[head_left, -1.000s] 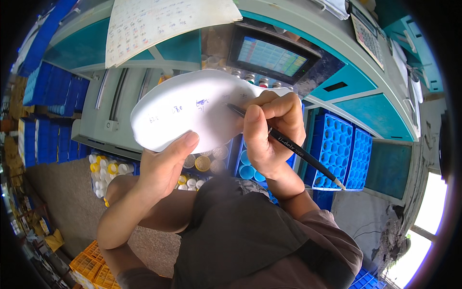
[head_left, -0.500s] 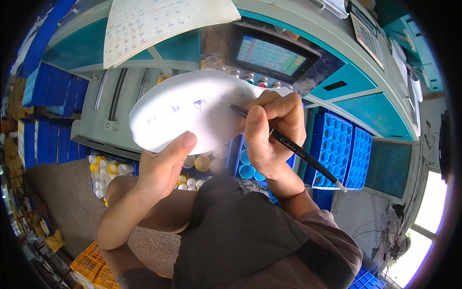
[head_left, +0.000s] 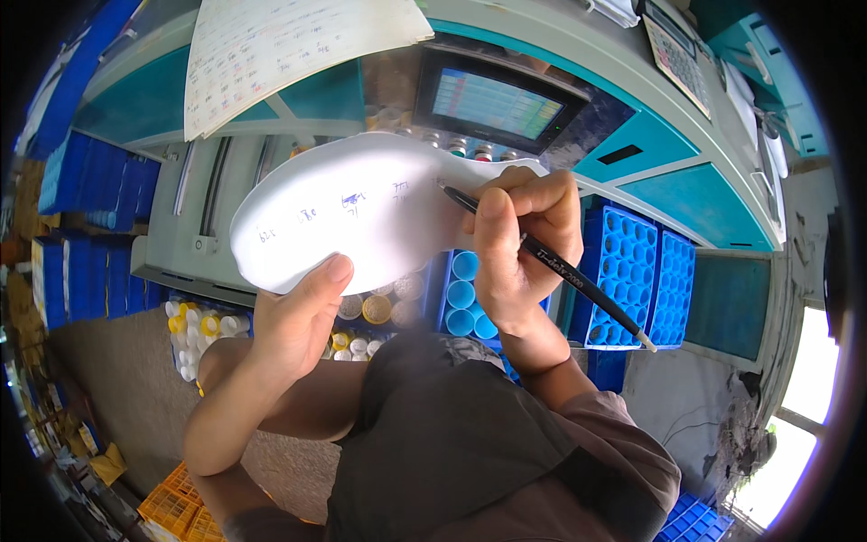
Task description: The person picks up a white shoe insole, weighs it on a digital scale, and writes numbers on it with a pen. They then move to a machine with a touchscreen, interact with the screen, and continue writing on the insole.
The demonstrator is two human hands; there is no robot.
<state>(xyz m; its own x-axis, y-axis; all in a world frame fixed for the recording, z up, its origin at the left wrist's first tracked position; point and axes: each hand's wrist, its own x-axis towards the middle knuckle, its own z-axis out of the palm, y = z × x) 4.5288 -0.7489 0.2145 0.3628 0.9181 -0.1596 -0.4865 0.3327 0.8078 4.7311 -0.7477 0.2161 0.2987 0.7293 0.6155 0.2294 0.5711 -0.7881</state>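
Note:
A white, sole-shaped sheet (head_left: 307, 253) with a row of handwritten marks lies tilted in front of my chest. My left hand (head_left: 302, 316) grips its near edge, thumb on top and the other fingers hidden beneath. In my right hand (head_left: 528, 244) a black pen (head_left: 587, 287) is pinched, its tip against the sheet's narrower right half and its pale end pointing down to the right. My right hand covers part of the sheet's right end.
Beyond the sheet stands a teal and grey machine with a lit screen (head_left: 497, 101). Written papers (head_left: 289, 54) lie on top at left, a calculator (head_left: 675, 54) at right. Blue crates of round tubes (head_left: 625, 271) are at right. White and yellow containers (head_left: 194, 334) sit below left.
My right hand and the pen have moved slightly right along the sheet, and fresh marks show where the tip was. The sheet, still in my left hand, has shifted a little left.

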